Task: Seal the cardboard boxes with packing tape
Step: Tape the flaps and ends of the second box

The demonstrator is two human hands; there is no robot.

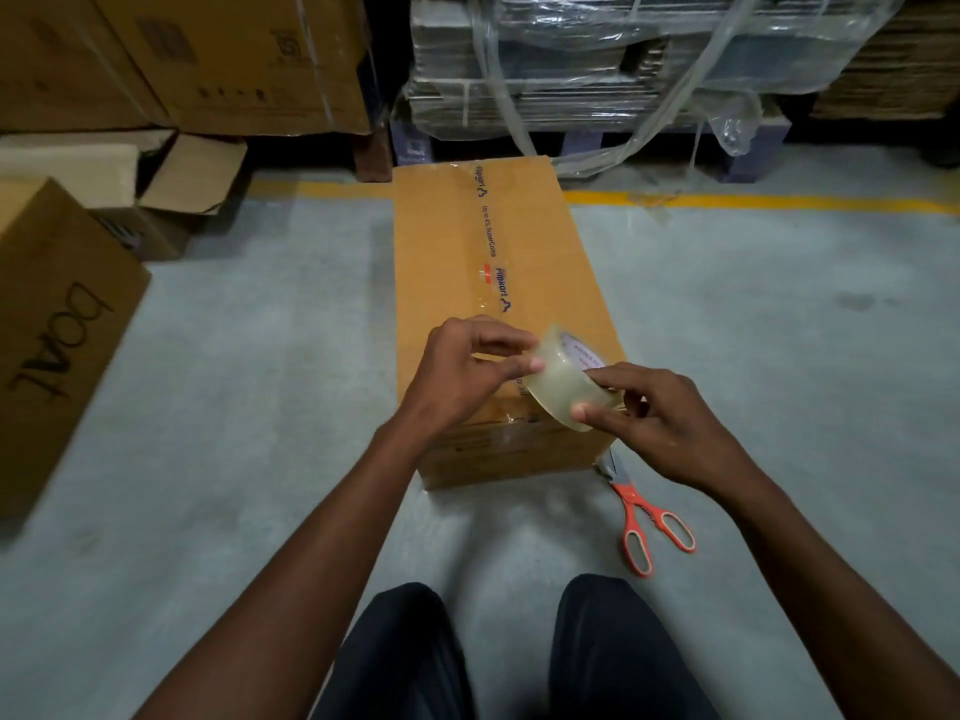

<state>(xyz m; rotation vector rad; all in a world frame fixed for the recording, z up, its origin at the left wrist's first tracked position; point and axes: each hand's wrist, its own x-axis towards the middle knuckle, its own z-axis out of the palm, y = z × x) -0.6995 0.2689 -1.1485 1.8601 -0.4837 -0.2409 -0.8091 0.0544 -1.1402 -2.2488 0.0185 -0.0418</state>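
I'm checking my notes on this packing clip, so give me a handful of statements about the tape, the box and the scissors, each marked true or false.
1. Both hands are on the clear roll of packing tape. True: the left hand and right hand both pinch it.
2. The roll is held over the near end of the brown cardboard box. True.
3. The orange-handled scissors lie on top of the box. False: they lie on the grey floor, by the box's near right corner.
4. The box's top flaps stand open. False: they are closed, with a printed strip of tape along the middle seam.
5. The scissors are in the right hand. False: no hand touches them.
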